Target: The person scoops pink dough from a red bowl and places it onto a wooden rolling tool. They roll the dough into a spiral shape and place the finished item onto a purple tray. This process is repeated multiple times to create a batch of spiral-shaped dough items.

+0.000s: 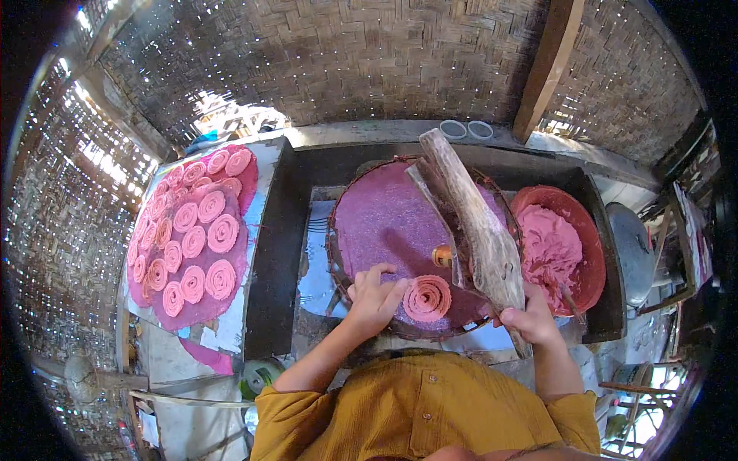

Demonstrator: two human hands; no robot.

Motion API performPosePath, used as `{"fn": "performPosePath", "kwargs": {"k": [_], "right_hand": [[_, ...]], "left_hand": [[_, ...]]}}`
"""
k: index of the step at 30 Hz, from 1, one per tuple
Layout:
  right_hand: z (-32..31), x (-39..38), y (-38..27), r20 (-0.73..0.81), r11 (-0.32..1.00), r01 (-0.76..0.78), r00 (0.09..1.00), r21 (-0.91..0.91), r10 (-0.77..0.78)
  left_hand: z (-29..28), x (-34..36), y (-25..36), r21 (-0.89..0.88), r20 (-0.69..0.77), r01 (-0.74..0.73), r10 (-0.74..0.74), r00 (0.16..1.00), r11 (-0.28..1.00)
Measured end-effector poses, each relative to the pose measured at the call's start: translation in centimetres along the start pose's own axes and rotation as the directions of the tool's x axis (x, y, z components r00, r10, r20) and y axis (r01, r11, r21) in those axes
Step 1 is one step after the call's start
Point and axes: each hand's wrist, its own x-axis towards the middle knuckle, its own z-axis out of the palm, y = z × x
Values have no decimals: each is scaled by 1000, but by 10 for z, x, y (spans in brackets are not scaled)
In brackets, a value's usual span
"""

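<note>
At the near edge of the round pink-coated tray (369, 215) I see the left hand (374, 298) lying flat, fingers spread and loose, clamped on nothing, fingertips touching the pink coiled spiral roll (427, 298) just to its right. Right hand (532, 316) is closed around the lower end of a long weathered wooden paddle (473, 215), which slants up and left across the tray. Small orange cylinder (440, 255) sits just beside the paddle, above the roll. Right of the tray: red round bowl (584, 230) holding a mound of pink paste (547, 250). Left, well apart: a flat board (261, 165) carrying a pink sheet with many finished pink spiral rolls (192, 238) in rows. Beyond: two small pale cups (466, 129) on the ledge, then woven bamboo wall (346, 54).
</note>
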Motion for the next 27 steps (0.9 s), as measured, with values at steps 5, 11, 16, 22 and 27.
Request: {"fn": "performPosePath", "kwargs": {"k": [5,11,16,22,27], "right_hand": [[-7,-5,5,-11,1000,24,1000,-13,-24],[-1,-8,-1,-87,998,58,994,-22,-60],[0,-7,-6,11,1000,16,1000,8,-16],[24,22,-18,393,992,-119,914,30,98],[27,50,-41,449,955,-296,852,-11,270]], "left_hand": [[0,-3,3,99,-17,-42,44,999,994],[-4,-9,8,280,-107,-216,254,961,935],[-22,10,-15,68,-232,-277,285,930,958],[-104,78,62,-931,-63,58,315,947,-361],[-120,118,43,-907,-217,21,510,832,-420]]}}
